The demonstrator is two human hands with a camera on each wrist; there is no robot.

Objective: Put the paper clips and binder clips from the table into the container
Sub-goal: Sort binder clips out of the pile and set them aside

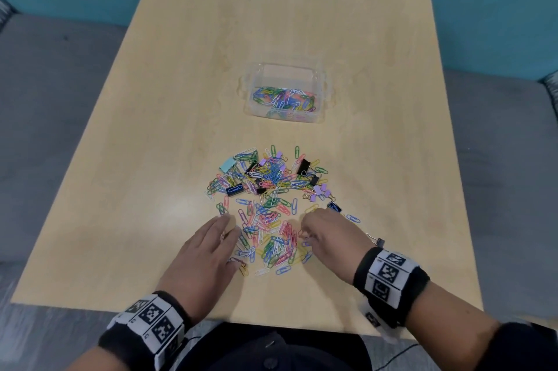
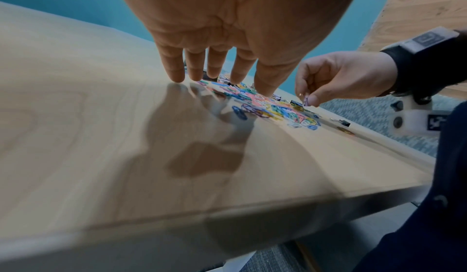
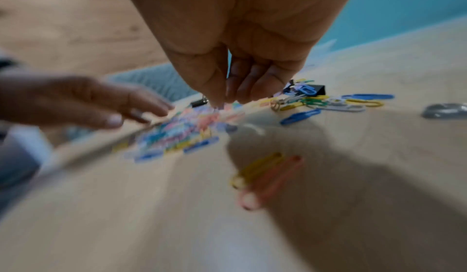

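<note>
A heap of coloured paper clips (image 1: 268, 207) mixed with black, mint and lilac binder clips (image 1: 303, 165) lies on the wooden table (image 1: 169, 135). Beyond it stands a clear plastic container (image 1: 287, 92) with paper clips in its bottom. My left hand (image 1: 208, 253) lies flat at the heap's left edge, its straight fingers (image 2: 177, 70) touching the table. My right hand (image 1: 324, 234) hovers at the heap's right edge, thumb and fingers curled and pinching a purple paper clip (image 2: 306, 101). The right wrist view is blurred; the right hand's fingertips (image 3: 222, 96) meet just above the clips.
A lone black binder clip (image 1: 376, 240) lies near my right wrist, and a dark blue one (image 1: 334, 207) beyond my right hand. Grey floor surrounds the table; a teal wall stands behind. The near table edge (image 1: 271, 325) runs just under my wrists.
</note>
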